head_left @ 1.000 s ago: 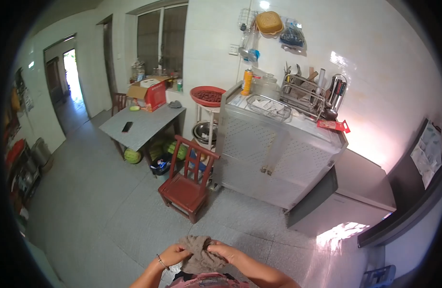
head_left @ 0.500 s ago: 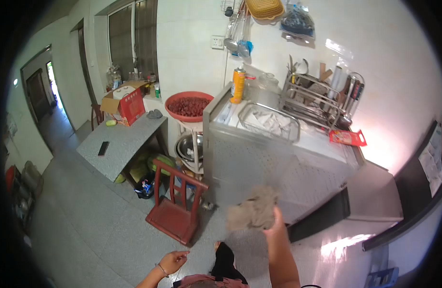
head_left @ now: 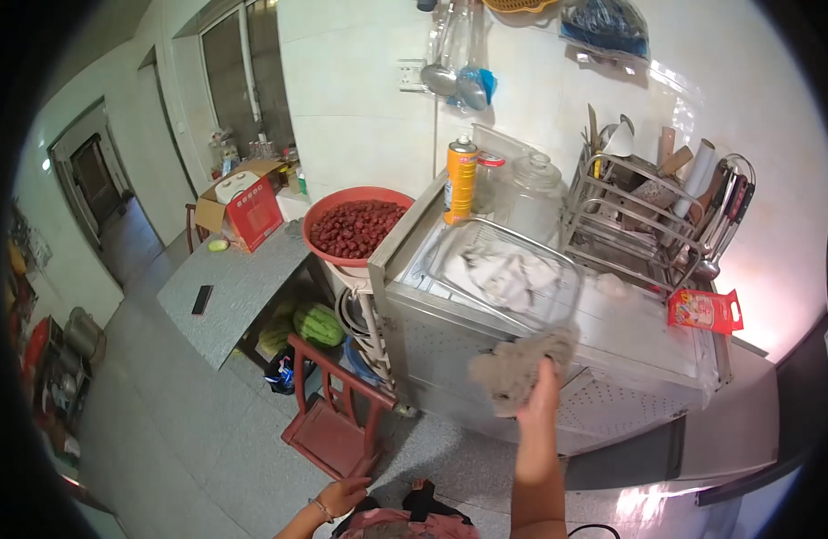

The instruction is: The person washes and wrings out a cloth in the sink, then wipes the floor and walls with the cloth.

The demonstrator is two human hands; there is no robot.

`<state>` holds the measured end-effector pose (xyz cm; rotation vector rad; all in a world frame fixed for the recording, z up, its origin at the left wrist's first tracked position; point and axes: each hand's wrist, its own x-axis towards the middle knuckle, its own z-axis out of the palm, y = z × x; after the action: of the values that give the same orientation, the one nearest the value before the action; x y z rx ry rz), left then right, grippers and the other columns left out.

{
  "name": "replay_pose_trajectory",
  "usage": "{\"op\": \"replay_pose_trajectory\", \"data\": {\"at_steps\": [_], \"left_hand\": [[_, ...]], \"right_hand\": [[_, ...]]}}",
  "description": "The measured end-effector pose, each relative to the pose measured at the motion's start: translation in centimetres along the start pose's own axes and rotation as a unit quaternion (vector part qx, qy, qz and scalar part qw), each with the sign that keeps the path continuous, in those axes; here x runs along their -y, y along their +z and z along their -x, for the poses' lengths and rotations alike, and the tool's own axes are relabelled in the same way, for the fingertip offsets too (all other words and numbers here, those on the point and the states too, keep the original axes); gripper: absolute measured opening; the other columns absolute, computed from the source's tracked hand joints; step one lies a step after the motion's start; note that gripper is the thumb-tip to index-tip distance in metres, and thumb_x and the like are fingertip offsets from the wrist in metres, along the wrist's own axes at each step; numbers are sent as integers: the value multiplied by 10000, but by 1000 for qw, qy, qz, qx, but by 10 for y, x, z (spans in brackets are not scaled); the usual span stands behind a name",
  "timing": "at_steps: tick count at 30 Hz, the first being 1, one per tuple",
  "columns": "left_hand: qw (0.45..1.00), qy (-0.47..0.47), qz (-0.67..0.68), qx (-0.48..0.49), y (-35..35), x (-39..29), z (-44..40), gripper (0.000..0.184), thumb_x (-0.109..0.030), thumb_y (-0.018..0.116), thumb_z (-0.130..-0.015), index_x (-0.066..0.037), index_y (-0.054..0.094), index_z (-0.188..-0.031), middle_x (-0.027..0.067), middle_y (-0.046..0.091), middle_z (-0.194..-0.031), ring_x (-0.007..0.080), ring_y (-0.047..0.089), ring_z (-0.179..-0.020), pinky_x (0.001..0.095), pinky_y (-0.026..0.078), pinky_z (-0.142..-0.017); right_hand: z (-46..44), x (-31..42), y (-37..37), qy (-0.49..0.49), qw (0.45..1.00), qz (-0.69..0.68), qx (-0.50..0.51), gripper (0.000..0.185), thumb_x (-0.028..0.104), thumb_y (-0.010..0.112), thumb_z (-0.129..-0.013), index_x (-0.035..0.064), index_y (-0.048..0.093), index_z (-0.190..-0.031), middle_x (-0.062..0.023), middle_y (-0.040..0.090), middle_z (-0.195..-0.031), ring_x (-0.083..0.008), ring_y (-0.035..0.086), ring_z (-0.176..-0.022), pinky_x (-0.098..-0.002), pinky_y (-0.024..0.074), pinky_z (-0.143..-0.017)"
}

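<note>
My right hand (head_left: 541, 393) grips a grey-brown rag (head_left: 520, 370), its fingers mostly hidden behind the cloth. The rag is in front of the metal cabinet (head_left: 450, 359), just below its top edge. Beyond it on the cabinet top stands a metal-rimmed tray (head_left: 571, 292) with crumpled white cloth (head_left: 504, 274) in it. My left hand (head_left: 342, 496) is low in view near the red wooden chair (head_left: 337, 440), holding nothing, its fingers loosely stretched out.
An orange spray can (head_left: 461, 180), glass jar (head_left: 532, 193), wire utensil rack (head_left: 634, 216) and red packet (head_left: 704, 311) stand on the cabinet. To the left are a red basin of dark red fruit (head_left: 358, 229) and a grey table (head_left: 230, 292) with a phone (head_left: 202, 299).
My view has moved closer to the cabinet. The right hand has raised the rag toward the cabinet's top edge. The left hand stays low, now nearer the chair.
</note>
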<state>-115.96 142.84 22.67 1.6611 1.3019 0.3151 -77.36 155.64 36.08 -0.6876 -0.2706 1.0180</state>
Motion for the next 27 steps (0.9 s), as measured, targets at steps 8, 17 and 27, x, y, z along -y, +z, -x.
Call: {"op": "replay_pose_trajectory", "data": {"at_steps": [8,17,27], "left_hand": [[998,17,-8,57,-11,-18,-38,360,-220,593,-847,-75,558,-1175,122,658,-918,197,638,-798,299,500,-709],[979,-159,8,125,-34,39,-37,350,-223,558,-849,-67,570,-1162,101,660,-966,222,642,-844,306,502,-736],[928,-256,202,181,-60,232,73,457,-397,522,-850,-125,510,-1218,104,583,-1090,243,544,-1014,412,429,-918]], "right_hand": [[-1,-102,26,-191,951,233,-62,543,54,604,-742,9,364,-1226,-124,463,-1208,-262,465,-1115,-388,372,-964],[-34,-108,-40,-267,836,442,-184,567,8,604,-634,18,404,-1164,-148,468,-1107,-278,473,-1030,-362,365,-928],[-34,26,-62,-236,868,129,-418,454,57,480,-867,13,312,-1288,-123,440,-1232,-238,468,-1098,-332,401,-951]]}}
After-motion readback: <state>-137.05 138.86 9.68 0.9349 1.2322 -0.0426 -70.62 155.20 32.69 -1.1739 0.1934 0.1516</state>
